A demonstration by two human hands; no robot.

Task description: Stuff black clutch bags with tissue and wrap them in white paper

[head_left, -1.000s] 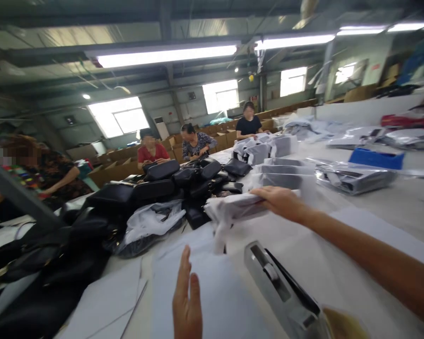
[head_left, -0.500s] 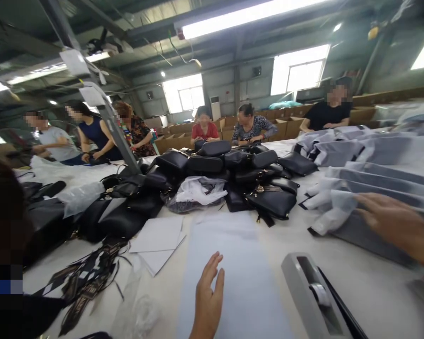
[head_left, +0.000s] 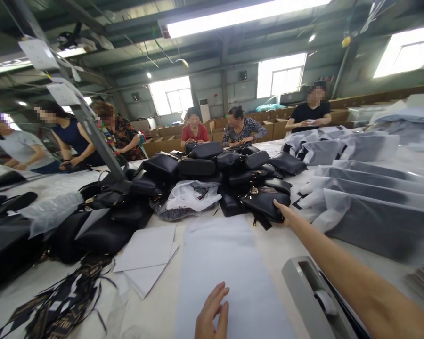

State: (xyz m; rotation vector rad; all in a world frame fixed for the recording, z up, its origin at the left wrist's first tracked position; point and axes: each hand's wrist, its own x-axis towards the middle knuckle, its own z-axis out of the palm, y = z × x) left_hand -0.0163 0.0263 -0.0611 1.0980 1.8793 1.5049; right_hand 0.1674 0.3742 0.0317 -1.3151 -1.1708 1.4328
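My right hand (head_left: 284,214) reaches forward and grips the right corner of a black handbag (head_left: 265,203), thumb on top, with the other fingers mostly hidden. The bag has gold-coloured hardware and a round charm, and lies at the front of a heap of black handbags (head_left: 198,167). Low in the middle, my left hand (head_left: 214,313) holds nothing, its fingers stretched and thumb apart, over a pale blue sheet (head_left: 219,254). Beneath my right forearm stands a grey tape dispenser (head_left: 304,287).
Bags in translucent wrapping (head_left: 378,212) lie in a row on the right. White sheets of paper (head_left: 148,249) and a pile of black printed tags (head_left: 60,301) are at left. A slanted metal post (head_left: 95,136) rises on the left. Several co-workers stand around the far side.
My right hand has left the wrapped bags on the right and moved left and forward onto the black handbag. My left hand is slightly lower in view. The view has turned to the right.
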